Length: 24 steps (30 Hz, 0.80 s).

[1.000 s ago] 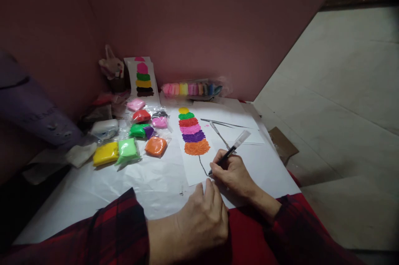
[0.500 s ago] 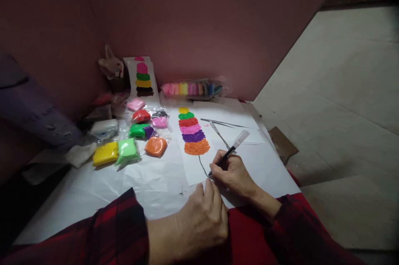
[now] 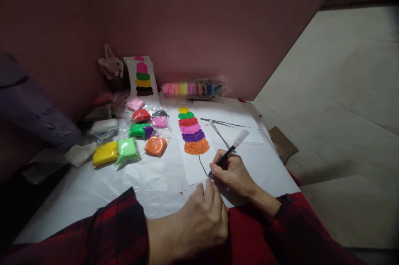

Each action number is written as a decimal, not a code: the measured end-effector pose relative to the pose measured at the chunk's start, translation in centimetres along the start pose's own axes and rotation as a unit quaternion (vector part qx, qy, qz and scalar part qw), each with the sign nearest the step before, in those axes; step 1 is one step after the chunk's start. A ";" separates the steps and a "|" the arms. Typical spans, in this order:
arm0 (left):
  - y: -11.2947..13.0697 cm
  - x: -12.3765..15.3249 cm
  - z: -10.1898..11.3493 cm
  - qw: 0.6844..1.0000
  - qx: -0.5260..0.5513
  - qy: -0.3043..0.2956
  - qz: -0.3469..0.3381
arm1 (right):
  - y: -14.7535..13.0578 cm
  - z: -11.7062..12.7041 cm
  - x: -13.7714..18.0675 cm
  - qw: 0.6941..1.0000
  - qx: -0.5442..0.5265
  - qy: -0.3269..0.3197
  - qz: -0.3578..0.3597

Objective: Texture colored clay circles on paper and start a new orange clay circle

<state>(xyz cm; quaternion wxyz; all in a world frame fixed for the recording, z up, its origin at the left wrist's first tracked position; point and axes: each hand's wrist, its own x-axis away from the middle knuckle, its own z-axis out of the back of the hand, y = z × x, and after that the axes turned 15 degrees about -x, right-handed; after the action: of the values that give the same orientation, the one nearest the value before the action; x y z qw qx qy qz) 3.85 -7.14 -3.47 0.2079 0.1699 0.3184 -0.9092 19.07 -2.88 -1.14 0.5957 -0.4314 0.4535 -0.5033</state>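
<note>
My right hand (image 3: 235,173) grips a black pen (image 3: 231,149) with a clear end, its tip on the white sheet (image 3: 192,171). A thin dark wavy line runs from that tip up to a stack of textured clay bands (image 3: 193,135) in yellow, green, red, pink, purple and orange. My left hand (image 3: 202,215) lies just below, its fingers curled and close together, the fingertips at the sheet's lower edge. Whether anything is pinched there is hidden. A slim metal tool (image 3: 219,134) lies past my right hand, partly covered by the pen.
Wrapped clay packets, including a yellow one (image 3: 106,152) and an orange one (image 3: 156,146), lie on the left. Behind are a card with coloured shapes (image 3: 149,67) and a clay multipack (image 3: 193,88) by the wall. A purple bottle-like object (image 3: 34,102) leans at far left.
</note>
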 end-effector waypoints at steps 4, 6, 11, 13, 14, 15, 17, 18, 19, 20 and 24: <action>-0.1 -0.1 0.2 1.000 0.001 0.005 0.001 | 0.0 0.0 0.0 1.000 -0.002 -0.003 0.004; -0.1 -0.2 0.2 1.000 0.001 0.012 0.006 | 0.0 0.0 0.0 1.000 -0.001 -0.001 0.004; 0.0 -0.2 0.2 1.000 -0.002 0.026 0.014 | 0.0 0.1 0.0 1.000 -0.001 -0.002 0.001; 0.0 -0.2 0.1 1.000 -0.002 0.018 0.008 | 0.0 0.1 0.0 1.000 0.000 -0.003 -0.001; 0.0 -0.1 0.1 1.000 -0.002 0.013 0.005 | 0.0 0.1 0.0 1.000 0.000 -0.003 -0.001; 0.0 -0.1 0.1 1.000 -0.001 0.008 0.003 | 0.0 0.1 0.0 1.000 0.000 -0.003 -0.002; 0.1 -0.1 0.1 1.000 -0.001 0.000 0.002 | -0.1 0.1 0.0 1.000 -0.002 -0.004 -0.002; 0.1 -0.1 0.1 1.000 -0.001 0.000 0.001 | -0.1 0.1 0.0 1.000 -0.003 -0.004 -0.002; 0.1 -0.1 0.1 1.000 -0.002 0.003 0.002 | -0.2 0.1 0.0 1.000 -0.004 -0.004 -0.002; 0.1 -0.1 0.1 1.000 -0.002 0.008 0.003 | -0.2 0.1 0.0 1.000 -0.004 -0.004 -0.001; 0.1 -0.2 0.1 1.000 -0.003 0.028 0.015 | -0.2 0.1 0.0 1.000 -0.005 -0.006 -0.003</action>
<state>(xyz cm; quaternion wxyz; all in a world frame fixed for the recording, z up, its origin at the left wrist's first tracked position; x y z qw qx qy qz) 3.98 -7.21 -3.35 0.2129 0.1991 0.3242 -0.8999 19.14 -2.94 -0.94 0.5946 -0.4393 0.4510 -0.5000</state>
